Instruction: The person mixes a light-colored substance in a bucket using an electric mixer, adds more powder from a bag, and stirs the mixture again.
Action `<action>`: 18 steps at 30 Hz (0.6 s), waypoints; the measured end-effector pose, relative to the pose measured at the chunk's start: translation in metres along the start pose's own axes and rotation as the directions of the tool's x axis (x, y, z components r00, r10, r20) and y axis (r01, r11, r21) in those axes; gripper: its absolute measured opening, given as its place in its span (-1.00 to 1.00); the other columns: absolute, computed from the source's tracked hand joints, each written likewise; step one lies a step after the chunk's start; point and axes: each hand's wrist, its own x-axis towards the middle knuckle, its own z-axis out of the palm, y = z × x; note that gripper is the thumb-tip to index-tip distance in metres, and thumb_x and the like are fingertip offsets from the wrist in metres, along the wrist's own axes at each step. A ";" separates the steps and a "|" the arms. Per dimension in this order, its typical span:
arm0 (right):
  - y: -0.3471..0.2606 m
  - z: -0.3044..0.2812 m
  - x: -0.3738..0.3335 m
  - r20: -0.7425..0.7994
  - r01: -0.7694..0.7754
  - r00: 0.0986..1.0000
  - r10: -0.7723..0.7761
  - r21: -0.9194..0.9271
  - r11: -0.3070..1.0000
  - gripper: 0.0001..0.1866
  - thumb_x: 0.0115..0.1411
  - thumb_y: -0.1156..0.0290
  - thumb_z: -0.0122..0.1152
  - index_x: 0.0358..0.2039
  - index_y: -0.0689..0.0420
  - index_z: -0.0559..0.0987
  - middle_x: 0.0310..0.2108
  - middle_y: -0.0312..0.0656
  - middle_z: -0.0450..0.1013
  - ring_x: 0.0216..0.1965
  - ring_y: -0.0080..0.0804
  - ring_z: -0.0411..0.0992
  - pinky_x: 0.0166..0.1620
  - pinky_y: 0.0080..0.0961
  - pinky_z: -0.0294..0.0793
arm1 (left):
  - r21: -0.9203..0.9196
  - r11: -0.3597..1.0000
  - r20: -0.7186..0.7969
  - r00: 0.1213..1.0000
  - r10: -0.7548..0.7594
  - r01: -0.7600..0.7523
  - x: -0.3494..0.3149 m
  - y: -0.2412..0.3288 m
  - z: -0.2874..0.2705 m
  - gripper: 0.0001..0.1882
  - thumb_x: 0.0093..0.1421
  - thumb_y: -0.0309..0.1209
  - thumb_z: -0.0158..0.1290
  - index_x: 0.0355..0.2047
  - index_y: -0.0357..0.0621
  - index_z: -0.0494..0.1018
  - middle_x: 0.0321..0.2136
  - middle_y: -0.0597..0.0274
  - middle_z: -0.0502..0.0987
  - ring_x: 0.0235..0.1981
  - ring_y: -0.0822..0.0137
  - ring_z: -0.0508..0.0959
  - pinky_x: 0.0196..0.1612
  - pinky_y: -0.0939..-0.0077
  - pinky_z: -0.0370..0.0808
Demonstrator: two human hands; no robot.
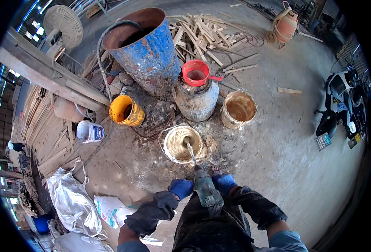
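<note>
With both gloved hands I hold a dark green electric mixing drill (207, 191) upright in front of my legs. My left hand (181, 188), in a blue glove, is closed at the drill's left side. My right hand (224, 184), gloved the same, is closed at its right side; the drill and gloves partly hide the grip. From the drill a pale, coated shaft (191, 154) runs down into a batter-like beige mix (176, 143). The mix fills much of a crusted bucket (167, 156) on the floor; the shaft's lower end is hidden in it.
Beyond the bucket stand a grey drum (200, 103) with a red dipper (196, 69) on top, a crusted bucket (235, 122), a yellow bucket (137, 116) and a tall blue barrel (154, 56). White sacks (74, 201) lie left, motorbikes (338, 98) right, wood scraps (202, 33) behind.
</note>
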 end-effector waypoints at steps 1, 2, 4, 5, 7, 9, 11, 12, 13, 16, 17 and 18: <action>0.006 0.012 -0.002 -0.118 0.062 0.991 -0.067 -0.043 0.997 -0.79 0.09 0.19 0.10 -0.34 -0.01 0.57 -0.45 -0.06 0.51 -0.42 0.02 0.50 -0.41 -0.10 0.46 | 0.025 1.000 0.011 1.000 0.019 -0.019 0.002 -0.002 0.004 -0.71 0.07 -0.11 0.03 -0.38 0.00 0.57 -0.45 0.02 0.59 -0.38 -0.03 0.60 -0.32 0.05 0.51; 0.011 0.022 -0.011 -0.086 0.020 0.996 -0.021 -0.019 1.000 -0.80 0.09 0.20 0.11 -0.33 -0.01 0.57 -0.44 -0.06 0.51 -0.41 0.02 0.50 -0.40 -0.10 0.46 | 0.033 0.999 0.000 1.000 0.028 -0.028 0.004 -0.003 0.007 -0.72 0.07 -0.12 0.03 -0.39 0.00 0.57 -0.46 0.02 0.59 -0.38 -0.03 0.60 -0.33 0.06 0.51; 0.003 0.031 -0.017 -0.007 -0.061 0.998 0.061 0.040 0.997 -0.80 0.08 0.21 0.11 -0.33 -0.02 0.58 -0.43 -0.06 0.52 -0.41 0.01 0.50 -0.39 -0.11 0.46 | 0.046 0.998 -0.011 0.999 0.032 -0.031 0.000 -0.009 0.013 -0.73 0.06 -0.13 0.04 -0.41 0.00 0.57 -0.46 0.03 0.59 -0.39 -0.03 0.60 -0.34 0.07 0.51; 0.003 0.036 -0.017 0.068 -0.057 0.996 0.055 0.028 0.998 -0.81 0.08 0.22 0.12 -0.34 -0.01 0.57 -0.42 -0.07 0.52 -0.39 -0.02 0.51 -0.37 -0.12 0.47 | 0.060 0.998 0.018 1.000 0.023 -0.024 -0.001 -0.012 0.015 -0.72 0.10 -0.13 -0.01 -0.36 -0.01 0.56 -0.44 0.02 0.59 -0.38 -0.03 0.61 -0.33 0.05 0.51; 0.001 0.041 -0.021 0.061 -0.019 0.998 0.015 0.065 0.998 -0.81 0.07 0.22 0.13 -0.35 0.00 0.57 -0.42 -0.09 0.53 -0.37 -0.04 0.51 -0.36 -0.15 0.47 | 0.084 0.996 0.081 0.997 0.014 -0.020 -0.003 -0.012 0.013 -0.68 0.18 -0.14 -0.10 -0.25 -0.02 0.53 -0.39 0.01 0.60 -0.35 -0.03 0.62 -0.30 0.00 0.51; 0.000 0.047 -0.023 0.065 -0.020 0.998 0.015 0.080 0.997 -0.81 0.07 0.22 0.13 -0.36 0.01 0.57 -0.42 -0.10 0.53 -0.35 -0.05 0.52 -0.35 -0.16 0.47 | 0.109 0.992 0.122 0.992 0.043 -0.057 -0.006 -0.007 0.002 -0.70 0.17 -0.15 -0.08 -0.26 0.00 0.54 -0.39 0.03 0.60 -0.36 -0.03 0.61 -0.31 0.01 0.51; -0.001 0.057 -0.022 0.082 -0.061 0.995 0.055 0.072 0.996 -0.80 0.06 0.21 0.13 -0.36 0.01 0.57 -0.41 -0.10 0.53 -0.33 -0.07 0.52 -0.33 -0.18 0.47 | 0.119 0.990 0.140 0.989 0.056 -0.073 -0.008 -0.007 0.000 -0.71 0.15 -0.15 -0.05 -0.28 0.00 0.55 -0.41 0.05 0.60 -0.37 -0.02 0.61 -0.32 0.03 0.51; 0.000 0.064 -0.021 0.093 -0.064 0.994 0.057 0.069 0.996 -0.79 0.06 0.20 0.13 -0.35 0.01 0.57 -0.41 -0.10 0.54 -0.33 -0.07 0.52 -0.32 -0.18 0.47 | 0.118 0.990 0.137 0.989 0.057 -0.073 -0.010 -0.012 0.006 -0.72 0.14 -0.16 -0.03 -0.30 0.01 0.55 -0.42 0.06 0.60 -0.38 -0.02 0.61 -0.33 0.04 0.51; 0.001 0.071 -0.020 0.103 -0.067 0.993 0.059 0.066 0.996 -0.78 0.06 0.19 0.13 -0.34 0.01 0.57 -0.40 -0.10 0.54 -0.32 -0.07 0.52 -0.31 -0.18 0.47 | 0.116 0.990 0.133 0.989 0.058 -0.074 -0.011 -0.016 0.010 -0.74 0.12 -0.17 -0.02 -0.31 0.01 0.56 -0.43 0.07 0.60 -0.38 -0.02 0.61 -0.34 0.05 0.51; -0.007 0.069 -0.017 0.102 -0.067 0.993 0.054 0.126 0.990 -0.74 0.05 0.15 0.14 -0.31 0.00 0.56 -0.36 -0.10 0.54 -0.28 -0.08 0.52 -0.27 -0.17 0.47 | 0.120 0.990 0.128 0.990 0.060 -0.075 -0.014 -0.025 0.016 -0.77 0.06 -0.19 0.04 -0.38 0.02 0.58 -0.45 0.09 0.60 -0.41 0.01 0.61 -0.36 0.07 0.51; -0.007 0.076 -0.014 0.120 -0.074 0.991 0.060 0.117 0.990 -0.74 0.05 0.15 0.14 -0.30 0.00 0.56 -0.35 -0.10 0.54 -0.28 -0.07 0.52 -0.27 -0.17 0.47 | 0.126 0.989 0.121 0.991 0.059 -0.074 -0.017 -0.027 0.016 -0.78 0.05 -0.19 0.05 -0.39 0.02 0.58 -0.46 0.09 0.60 -0.41 0.01 0.61 -0.37 0.08 0.51; -0.008 0.077 -0.013 0.138 -0.086 0.988 0.072 0.101 0.991 -0.73 0.04 0.15 0.15 -0.30 0.00 0.56 -0.35 -0.10 0.54 -0.27 -0.07 0.52 -0.27 -0.17 0.47 | 0.128 0.989 0.111 0.992 0.065 -0.079 -0.020 -0.026 0.014 -0.79 0.04 -0.19 0.06 -0.41 0.02 0.58 -0.47 0.09 0.60 -0.42 0.01 0.61 -0.38 0.08 0.51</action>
